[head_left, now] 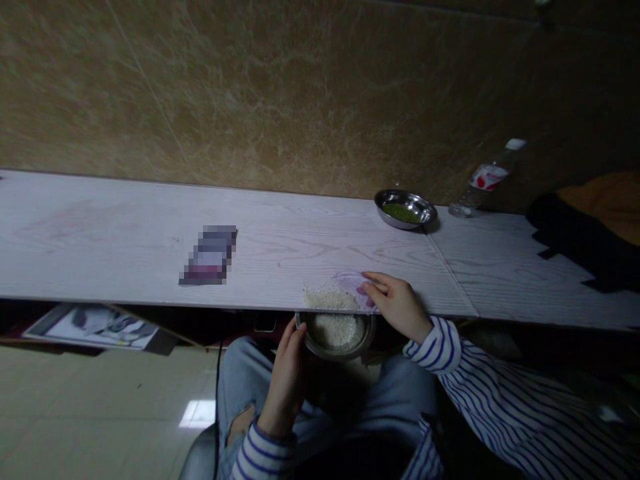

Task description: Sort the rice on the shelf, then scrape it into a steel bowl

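Note:
A metal bowl (pixel 367 343) with white rice (pixel 337 330) in it is held by my left hand (pixel 287 373), just below the table's front edge. The left fingers are closed on the bowl's left rim. On the tabletop right at that edge lies a loose heap of rice grains (pixel 327 297). My right hand (pixel 399 307) grips a thin, translucent purple plastic disc (pixel 349 281), flat and round like a lid. The disc is low over the table, at the right side of the heap. The right fingertips partly cover it.
Farther back stands a steel bowl (pixel 427 215) with small green beans (pixel 401 213). A clear plastic bottle (pixel 489 177) is beside it, near dark and orange cloth (pixel 580 233) at right. A blurred-out flat rectangular item (pixel 210 257) lies left. An open drawer (pixel 95 327) shows below the table.

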A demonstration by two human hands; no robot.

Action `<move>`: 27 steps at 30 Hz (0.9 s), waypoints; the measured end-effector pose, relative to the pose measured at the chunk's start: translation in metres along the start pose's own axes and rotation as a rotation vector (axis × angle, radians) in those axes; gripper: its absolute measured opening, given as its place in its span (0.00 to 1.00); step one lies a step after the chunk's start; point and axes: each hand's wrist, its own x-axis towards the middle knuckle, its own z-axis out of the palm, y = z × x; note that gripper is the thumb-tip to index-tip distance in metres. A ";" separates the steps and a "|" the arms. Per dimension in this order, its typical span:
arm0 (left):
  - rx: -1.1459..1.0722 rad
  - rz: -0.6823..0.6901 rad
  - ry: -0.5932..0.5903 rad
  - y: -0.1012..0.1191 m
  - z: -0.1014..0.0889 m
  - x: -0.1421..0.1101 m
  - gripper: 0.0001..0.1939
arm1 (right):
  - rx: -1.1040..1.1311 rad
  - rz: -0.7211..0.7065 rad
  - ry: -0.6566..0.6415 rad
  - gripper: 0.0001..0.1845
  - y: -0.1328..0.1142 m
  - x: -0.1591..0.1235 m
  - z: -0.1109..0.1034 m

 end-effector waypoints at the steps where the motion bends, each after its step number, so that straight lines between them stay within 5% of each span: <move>1: -0.006 -0.003 -0.003 0.000 0.000 0.000 0.27 | -0.002 -0.005 -0.004 0.19 0.000 -0.003 0.002; 14: 0.005 0.006 0.027 0.002 -0.001 -0.001 0.24 | -0.048 -0.056 -0.003 0.18 -0.015 -0.027 0.004; 23: -0.032 -0.005 0.034 0.003 -0.005 -0.002 0.29 | -0.009 0.043 0.056 0.16 -0.012 0.045 0.000; 27: 0.015 0.052 0.066 0.007 -0.010 -0.004 0.25 | 0.020 0.039 -0.012 0.16 -0.010 0.049 0.010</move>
